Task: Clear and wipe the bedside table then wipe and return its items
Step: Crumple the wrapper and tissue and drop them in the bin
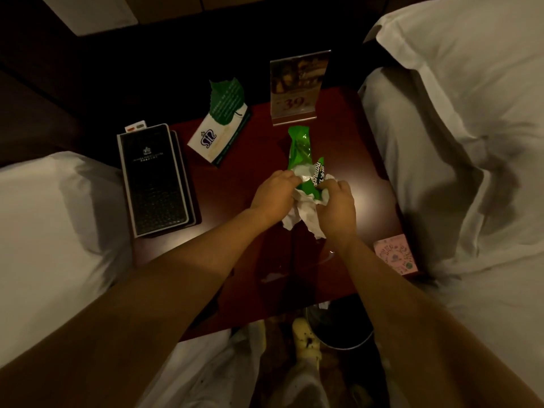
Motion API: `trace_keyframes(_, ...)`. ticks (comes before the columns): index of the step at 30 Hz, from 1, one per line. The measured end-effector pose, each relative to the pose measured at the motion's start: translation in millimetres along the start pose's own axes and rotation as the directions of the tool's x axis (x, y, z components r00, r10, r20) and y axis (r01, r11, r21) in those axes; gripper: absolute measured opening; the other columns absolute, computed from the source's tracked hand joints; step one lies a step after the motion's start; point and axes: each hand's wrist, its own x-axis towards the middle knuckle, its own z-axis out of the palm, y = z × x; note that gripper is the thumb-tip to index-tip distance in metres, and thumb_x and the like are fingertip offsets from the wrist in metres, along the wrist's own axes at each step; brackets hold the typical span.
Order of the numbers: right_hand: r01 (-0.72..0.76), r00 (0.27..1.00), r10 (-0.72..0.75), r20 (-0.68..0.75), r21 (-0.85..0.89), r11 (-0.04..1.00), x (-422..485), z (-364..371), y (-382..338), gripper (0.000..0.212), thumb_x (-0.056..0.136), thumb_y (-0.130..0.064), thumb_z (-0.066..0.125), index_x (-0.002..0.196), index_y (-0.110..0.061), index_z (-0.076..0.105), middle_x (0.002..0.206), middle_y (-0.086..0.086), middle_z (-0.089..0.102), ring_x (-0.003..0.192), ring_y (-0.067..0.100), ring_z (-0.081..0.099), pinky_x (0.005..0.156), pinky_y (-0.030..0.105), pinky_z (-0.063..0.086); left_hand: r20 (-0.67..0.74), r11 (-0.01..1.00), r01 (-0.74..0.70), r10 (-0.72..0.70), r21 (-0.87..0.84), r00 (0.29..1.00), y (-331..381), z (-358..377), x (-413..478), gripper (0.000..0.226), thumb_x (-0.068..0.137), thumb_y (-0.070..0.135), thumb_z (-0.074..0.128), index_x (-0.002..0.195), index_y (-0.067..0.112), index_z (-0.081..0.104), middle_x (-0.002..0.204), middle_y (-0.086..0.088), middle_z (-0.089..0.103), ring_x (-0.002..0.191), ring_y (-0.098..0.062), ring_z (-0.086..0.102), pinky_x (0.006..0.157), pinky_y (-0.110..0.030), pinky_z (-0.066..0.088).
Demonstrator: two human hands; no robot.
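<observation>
over the bedside table (347,148) left hand (273,195) and right hand (338,207) are gripping wrapper (300,148) and tissue (306,216), probably wiping; next, setting it back.

The bedside table (347,160) stands between the left bed (44,231) and the right bed (456,142). On it a folder (154,181) lies at the left edge, with a folded card (219,134) behind and to its right and a sign stand (295,89) at the back. A wrapper (301,154) lies mid-table. The left hand (272,195) and right hand (338,207) pinch its near end, with a tissue (303,213) beneath. A small card (396,257) lies at the right front corner, and a bin (347,334) stands before the table.

Glossy wood table (347,160); shiny plastic wrapper (300,148); crumpled paper tissue (306,214).
</observation>
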Motion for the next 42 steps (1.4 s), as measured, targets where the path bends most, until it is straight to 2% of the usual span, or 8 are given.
trace_keyframes(11,0.031,0.998,-0.029,-0.061,0.028,0.999,-24,-30,-2,0.036,0.077,0.01,0.056,0.11,-0.005,0.059,0.117,0.018,0.051,0.099,0.028,0.053,0.068,0.009,0.027,-0.072,0.996,0.036,-0.042,-0.076,0.997,39,-15,-33,0.041,0.078,0.001,0.055,0.118,0.003,0.059,0.116,-0.017,0.059,0.113,-0.032,0.048,0.086,-0.038,0.044)
trace_keyframes(17,0.108,0.993,-0.106,-0.057,0.037,0.993,-36,-52,28,0.03,0.077,0.008,0.059,0.106,-0.002,0.06,0.113,0.02,0.054,0.095,0.029,0.054,0.063,0.012,0.025,-0.143,0.988,0.116,-0.129,-0.098,0.981,77,7,-49,0.035,0.078,0.003,0.055,0.112,0.002,0.061,0.112,-0.018,0.059,0.109,-0.033,0.05,0.084,-0.038,0.044)
trace_keyframes(21,0.159,0.987,-0.158,-0.025,0.062,0.985,-56,-76,56,0.029,0.075,0.009,0.06,0.103,-0.001,0.061,0.109,0.021,0.055,0.088,0.019,0.048,0.064,0.012,0.025,-0.186,0.979,0.145,-0.17,-0.14,0.968,111,31,-65,0.031,0.079,0.001,0.052,0.109,0.001,0.062,0.108,-0.019,0.06,0.106,-0.034,0.051,0.079,-0.036,0.043)
trace_keyframes(26,0.167,0.984,-0.17,0.061,0.047,0.985,-91,-110,94,0.028,0.075,0.008,0.059,0.101,-0.002,0.06,0.107,0.018,0.054,0.094,0.028,0.054,0.074,0.021,0.035,-0.203,0.967,0.182,-0.217,-0.177,0.955,157,66,-95,0.032,0.079,-0.001,0.052,0.109,0.002,0.062,0.109,-0.017,0.06,0.106,-0.032,0.051,0.079,-0.034,0.042)
trace_keyframes(29,0.142,0.986,-0.147,0.078,0.068,0.988,-123,-121,124,0.023,0.077,0.006,0.058,0.098,-0.001,0.06,0.103,0.018,0.053,0.089,0.028,0.055,0.068,0.018,0.031,-0.176,0.958,0.206,-0.241,-0.198,0.954,184,94,-120,0.033,0.08,0.001,0.052,0.112,0.005,0.061,0.112,-0.015,0.06,0.106,-0.029,0.05,0.08,-0.033,0.042)
trace_keyframes(33,-0.012,0.988,-0.004,0.154,0.099,0.995,-168,-117,165,0.03,0.08,0.006,0.056,0.11,-0.001,0.058,0.113,0.016,0.053,0.1,0.027,0.057,0.081,0.026,0.042,-0.099,0.946,0.268,-0.288,-0.181,0.952,208,142,-155,0.038,0.084,0.01,0.055,0.121,0.013,0.057,0.123,-0.005,0.057,0.114,-0.021,0.048,0.089,-0.03,0.045)
trace_keyframes(39,-0.201,0.952,0.177,0.25,0.073,0.977,-217,-102,211,0.051,0.072,0.018,0.053,0.121,0.003,0.055,0.116,0.02,0.052,0.104,0.028,0.052,0.075,0.008,0.028,0.107,0.943,0.309,-0.297,-0.123,0.949,210,206,-188,0.044,0.085,0.013,0.053,0.129,0.016,0.05,0.13,-0.004,0.053,0.123,-0.019,0.043,0.097,-0.027,0.04)
trace_keyframes(42,-0.224,0.923,0.208,0.324,0.012,0.974,-226,-85,230,0.051,0.074,0.015,0.054,0.124,0.003,0.053,0.121,0.022,0.051,0.111,0.033,0.051,0.075,0.011,0.028,0.184,0.928,0.353,-0.328,-0.119,0.926,198,235,-198,0.046,0.085,0.013,0.051,0.131,0.015,0.048,0.133,-0.006,0.051,0.126,-0.02,0.041,0.1,-0.027,0.038)
